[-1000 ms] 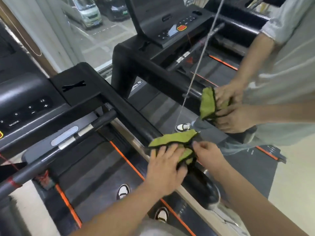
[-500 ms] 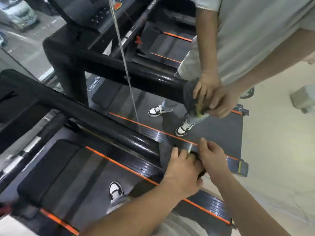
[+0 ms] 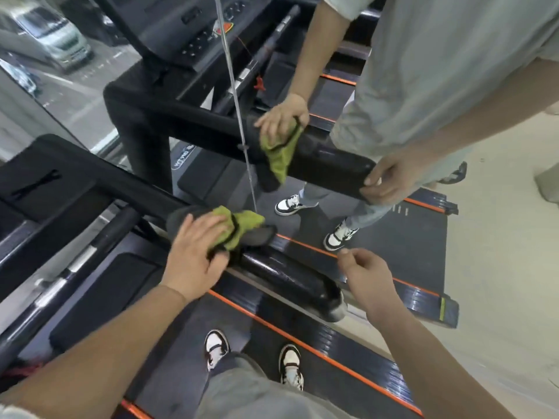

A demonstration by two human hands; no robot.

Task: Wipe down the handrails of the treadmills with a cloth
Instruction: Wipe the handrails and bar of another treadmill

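- Left hand spread flat on top of the green-and-grey cloth, fingers splayed, pressing it onto the black handrail rather than pinching it.
- Cloth bunched mostly under and just ahead of the fingertips, green part poking out past them, grey edge draped off the far side of the rail.
- Bare glossy rail sticking out from under the palm toward the rounded end cap, well clear of the cloth.
- Right hand loose in the air just past that end cap, fingers half curled, thumb and forefinger nearly meeting, nothing in it, not touching rail or cloth.
- Sneakers down on the treadmill belt, below both hands, orange stripe running alongside.
- Up beyond the left hand, a mirror-like glass panel: same pose repeated, second green cloth on another black handrail under one hand, another hand wrapped around that rail's end.
- Thin cord hanging down just past the cloth.
- Control console farther off; parked van outside the window.
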